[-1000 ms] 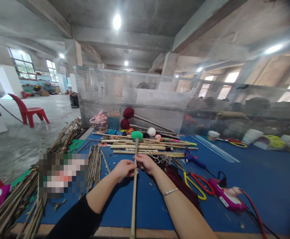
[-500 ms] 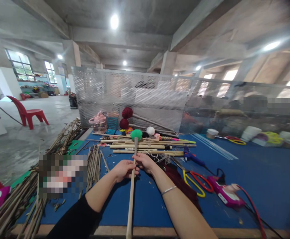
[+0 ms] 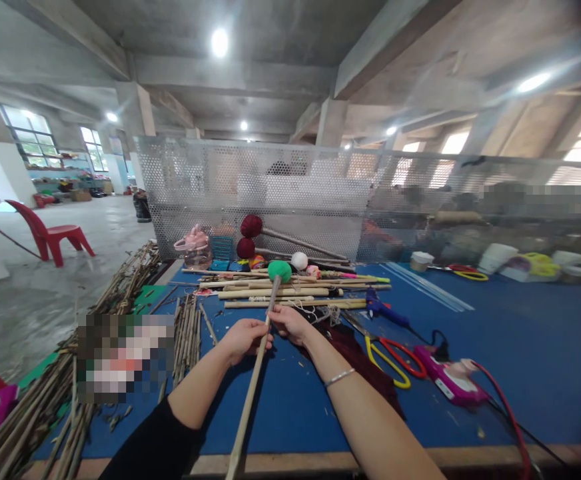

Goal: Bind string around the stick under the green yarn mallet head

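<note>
Both hands grip a long bamboo stick [image 3: 249, 399] tipped with a green yarn ball [image 3: 279, 270]. My left hand [image 3: 244, 337] is closed round the shaft from the left. My right hand [image 3: 289, 323] pinches the shaft just above it, a silver bracelet on its wrist. The stick slants from the ball down to the table's front edge, held above the blue table top [image 3: 290, 407]. Behind the ball lies a row of bamboo sticks [image 3: 280, 293].
Yellow-and-red scissors [image 3: 388, 353], a pink glue gun [image 3: 451, 380] with red cord and a blue glue gun [image 3: 383, 308] lie right of my hands. Dark red cloth [image 3: 350, 347] sits beneath my right forearm. Bamboo bundles [image 3: 70, 373] pile at left. Perforated metal screen [image 3: 270, 193] stands behind.
The stick's lower end has swung to the left, so the shaft now slants more; the green ball has shifted slightly right. Both hands keep their grip.
</note>
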{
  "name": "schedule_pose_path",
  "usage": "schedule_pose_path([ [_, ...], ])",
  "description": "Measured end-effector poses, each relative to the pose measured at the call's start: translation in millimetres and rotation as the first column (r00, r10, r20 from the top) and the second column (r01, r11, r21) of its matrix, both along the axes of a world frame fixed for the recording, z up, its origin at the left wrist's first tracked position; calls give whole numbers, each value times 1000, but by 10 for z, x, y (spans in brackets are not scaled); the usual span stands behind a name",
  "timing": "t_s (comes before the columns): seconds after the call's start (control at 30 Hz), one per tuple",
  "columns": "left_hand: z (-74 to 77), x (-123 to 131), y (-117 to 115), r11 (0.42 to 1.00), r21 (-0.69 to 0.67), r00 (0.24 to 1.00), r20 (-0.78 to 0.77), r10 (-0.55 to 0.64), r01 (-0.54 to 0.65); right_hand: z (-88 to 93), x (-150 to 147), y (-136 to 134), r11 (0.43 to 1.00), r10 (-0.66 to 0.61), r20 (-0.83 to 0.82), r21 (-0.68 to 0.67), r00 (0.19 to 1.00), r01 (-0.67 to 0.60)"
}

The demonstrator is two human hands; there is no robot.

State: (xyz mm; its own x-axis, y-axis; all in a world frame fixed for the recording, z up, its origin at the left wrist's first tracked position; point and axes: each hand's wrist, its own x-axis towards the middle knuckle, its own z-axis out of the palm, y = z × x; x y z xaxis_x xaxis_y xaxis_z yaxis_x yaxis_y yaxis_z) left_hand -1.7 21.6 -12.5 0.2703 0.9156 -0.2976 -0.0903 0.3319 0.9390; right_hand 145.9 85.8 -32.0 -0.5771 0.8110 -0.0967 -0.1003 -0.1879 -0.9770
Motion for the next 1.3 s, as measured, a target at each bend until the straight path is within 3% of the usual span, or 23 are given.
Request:
schedule_pose_path([
  [0.1,-11,-1,4,1000,-4,998,-53,27,-28,2,-37,-13,999,-35,49,38,998,34],
  [0.23,-108,-11,47,955,279,927,-322,190,-99,-14,-94,-24,995,-79,108,67,991,72],
  [0.3,-130,-10,58,939,328,909,-352,224,-104,-16,-86,-30,996,-63,89,66,994,57],
  [0.47,-54,38,25,993,70,993,-57,101,-97,14,-19,-46,1000,-11,16,13,1000,10],
  [0.6,3,54,7,995,-40,995,19,97,-96,14,-29,-49,998,-21,37,56,999,19],
  [0.67,-7,40,11,995,-27,995,-21,93,-93,-1,-55,-41,996,-38,65,84,997,32],
  [0.8,-85,-15,38,965,232,942,-279,189,-125,-34,-100,-26,990,-110,121,98,986,99],
  [0.87,-120,-36,54,945,302,918,-324,230,-130,-36,-97,-30,988,-128,117,98,985,117],
  [1.0,-115,-16,53,982,152,982,-130,136,-116,-12,-40,-56,997,-62,35,42,997,61],
  [1.13,-53,36,14,998,-18,998,34,53,-52,-10,-17,-66,998,-52,29,29,998,51],
  [1.23,-50,33,9,998,-23,998,-22,52,-52,-26,-51,-55,993,-93,55,72,994,89],
  [1.3,-76,13,25,991,96,980,-168,105,-90,-26,-73,-47,989,-130,72,85,989,124],
])
